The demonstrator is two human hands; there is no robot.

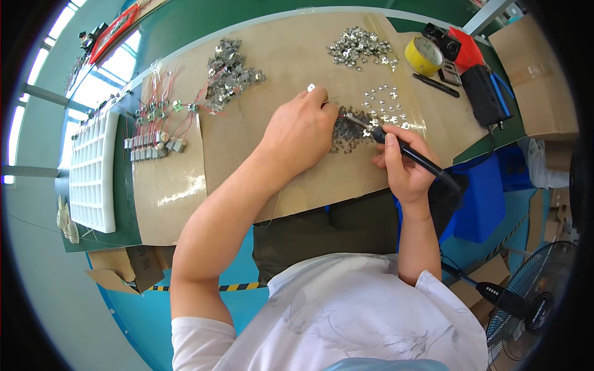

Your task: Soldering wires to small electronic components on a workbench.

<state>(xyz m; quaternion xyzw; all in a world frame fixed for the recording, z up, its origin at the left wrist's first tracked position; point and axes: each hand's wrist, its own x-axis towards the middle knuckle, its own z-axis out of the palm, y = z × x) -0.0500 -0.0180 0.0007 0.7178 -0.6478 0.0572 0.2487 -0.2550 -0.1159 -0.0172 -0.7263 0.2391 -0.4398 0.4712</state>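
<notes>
My right hand [405,162] grips a soldering iron [416,157] by its black handle, with the metal tip angled up and left. That tip reaches the fingertips of my left hand [300,133], which is closed in a pinch on the cardboard. A thin solder wire [278,201] trails below the left hand, and a fine end shows by its fingers; the pinch itself is mostly hidden. A small shiny metal piece [311,88] shows at the left knuckles. Under the iron's tip lies a pile of small dark parts [348,137], with loose silvery clips [385,106] just beyond.
Across the cardboard sheet [278,55] lie grey metal parts [228,77], silvery pieces [359,46] and red-wired assemblies [159,117]. A white compartment tray [93,173] stands left. Yellow tape [424,55], a black pen [436,85] and a black box [484,96] sit right. A fan [535,309] stands lower right.
</notes>
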